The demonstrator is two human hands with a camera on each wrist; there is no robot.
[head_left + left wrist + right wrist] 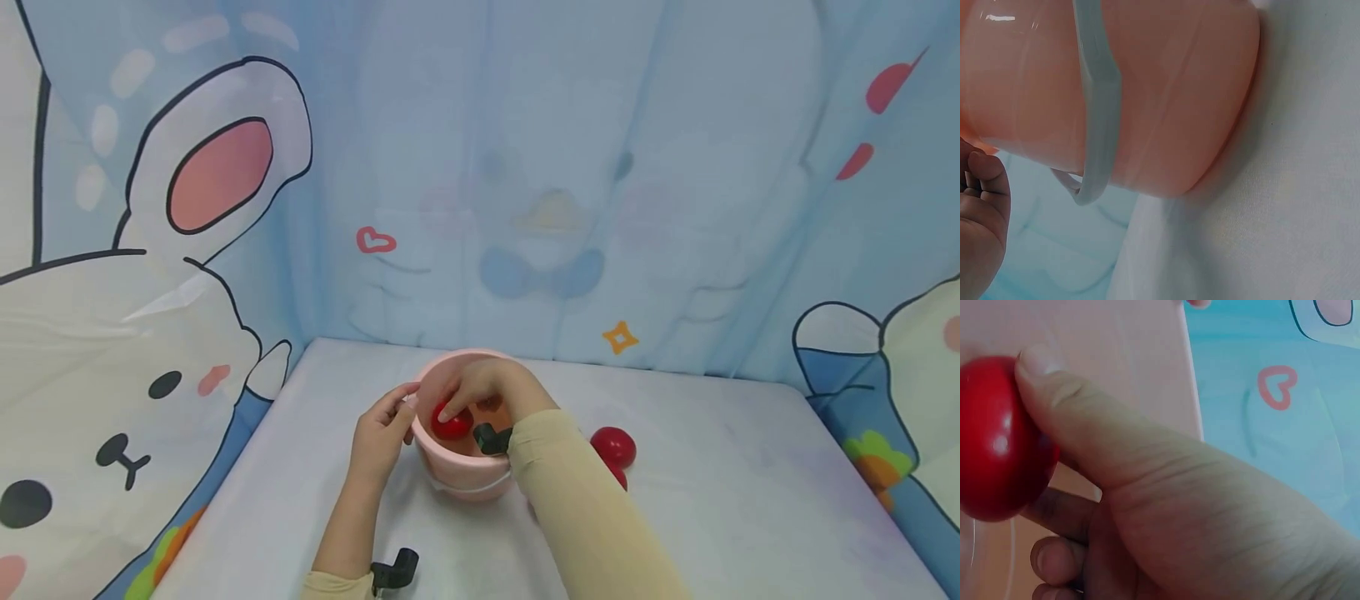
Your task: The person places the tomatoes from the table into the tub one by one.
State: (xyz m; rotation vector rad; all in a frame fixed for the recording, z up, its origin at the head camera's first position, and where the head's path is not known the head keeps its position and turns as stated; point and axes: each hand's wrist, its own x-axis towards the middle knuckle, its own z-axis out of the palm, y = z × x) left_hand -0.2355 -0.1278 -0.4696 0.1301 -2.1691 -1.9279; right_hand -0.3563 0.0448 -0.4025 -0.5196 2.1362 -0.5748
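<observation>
A pink bucket [467,477] stands upright on the white tabletop, its pale handle [1102,119] hanging down against its side. At the left rim my left hand [381,437] grips the bucket's edge between thumb and fingers. My right hand [487,387] reaches down inside the bucket. Its thumb and fingers pinch a glossy red round fruit [1004,440], which looks smooth and slightly oval; its exact kind does not show. The hand and sleeve hide part of the bucket's inside.
Two more red round fruits [613,447] lie on the table [720,500] right of the bucket, one partly covered by the right sleeve. A blue cartoon curtain [480,167] hangs behind the table and along its sides.
</observation>
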